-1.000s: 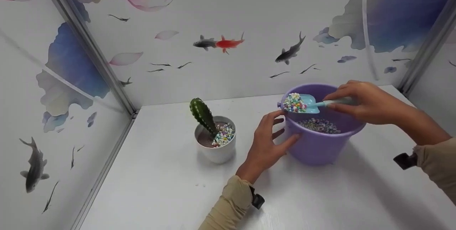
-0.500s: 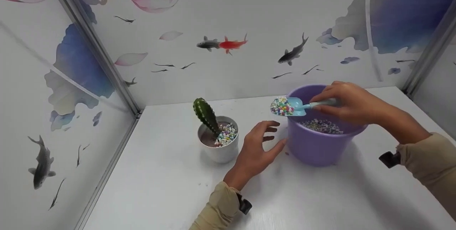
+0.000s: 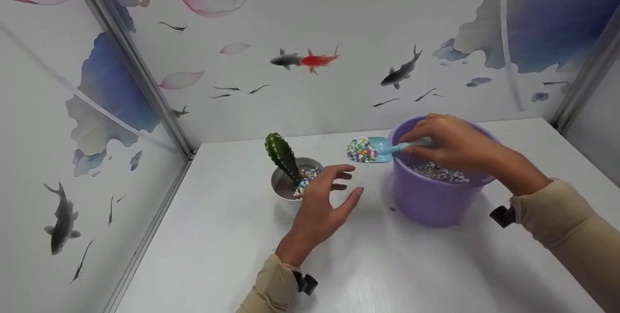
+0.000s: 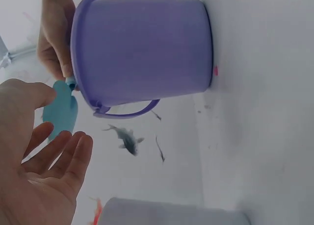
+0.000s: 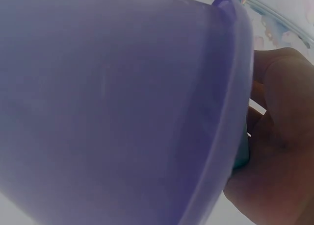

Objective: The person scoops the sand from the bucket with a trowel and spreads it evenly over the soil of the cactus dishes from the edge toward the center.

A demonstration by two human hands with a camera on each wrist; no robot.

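A small light-blue scoop point(image 3: 382, 150), heaped with multicoloured pebbles point(image 3: 362, 150) at its front, is held level by its handle in my right hand point(image 3: 448, 141). The hand is over the left part of a purple bucket point(image 3: 426, 201), and the scoop's blade sticks out past the rim. More pebbles point(image 3: 440, 172) lie inside the bucket. My left hand point(image 3: 317, 206), fingers spread and holding nothing, overlaps a white pot point(image 3: 283, 195) in the head view. From that pot rises a leaning green cactus point(image 3: 282, 157), with pebbles point(image 3: 304, 183) on the right side of its soil.
A white table point(image 3: 208, 235) bears the pot and bucket. White panels point(image 3: 339, 22) with painted fish and petals stand behind and to the left. In the left wrist view, the bucket's handle point(image 4: 132, 112) hangs by its side, and a tiny pink piece point(image 4: 216, 70) lies at its base.
My right hand has carried the loaded scoop left, from above the bucket to past its rim. The left hand has come off the bucket's side and moved left to the pot.
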